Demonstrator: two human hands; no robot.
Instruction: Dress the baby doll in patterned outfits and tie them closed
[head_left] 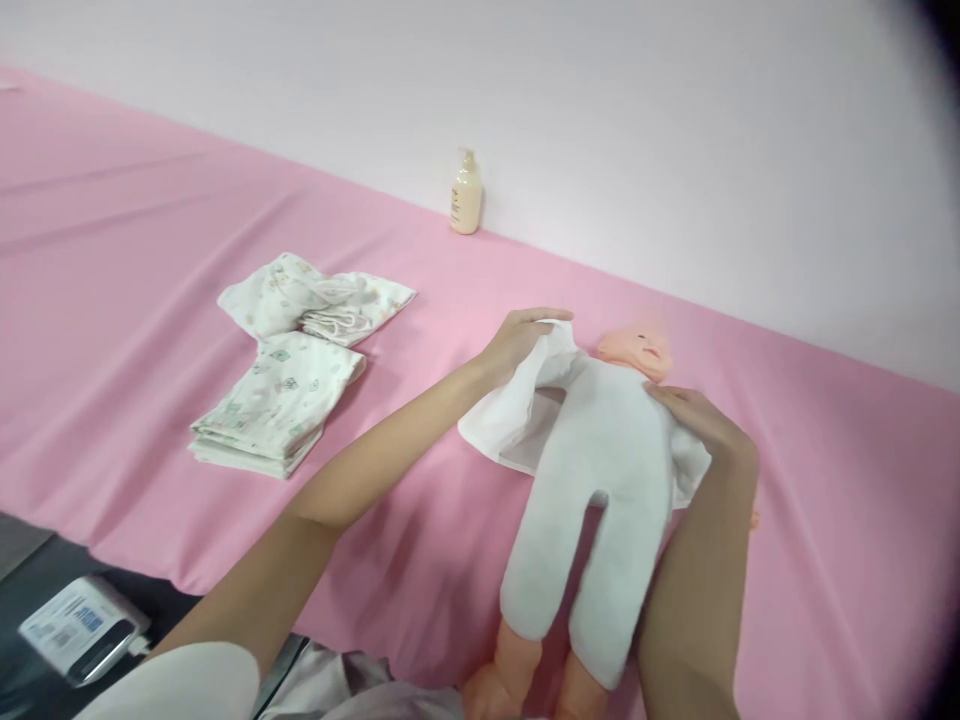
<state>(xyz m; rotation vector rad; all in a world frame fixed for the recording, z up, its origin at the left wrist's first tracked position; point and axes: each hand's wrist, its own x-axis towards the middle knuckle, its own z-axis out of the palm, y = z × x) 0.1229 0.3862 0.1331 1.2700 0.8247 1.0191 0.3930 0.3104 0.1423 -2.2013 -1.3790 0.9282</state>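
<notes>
A baby doll with a white cloth body lies on its back, its head toward the wall and its feet toward me. White fabric spreads out from its upper body on both sides. My left hand is closed on the upper left edge of this fabric, beside the doll's shoulder. My right hand lies at the doll's other shoulder, fingertips against the upper chest; whether they pinch any fabric is hard to tell. A small part of the doll's hand shows past my right forearm.
Folded printed cloths lie to the left on the pink sheet, with a bunched printed cloth with strings behind them. A pump bottle stands by the wall. A white device lies low at the left, beyond the sheet's edge.
</notes>
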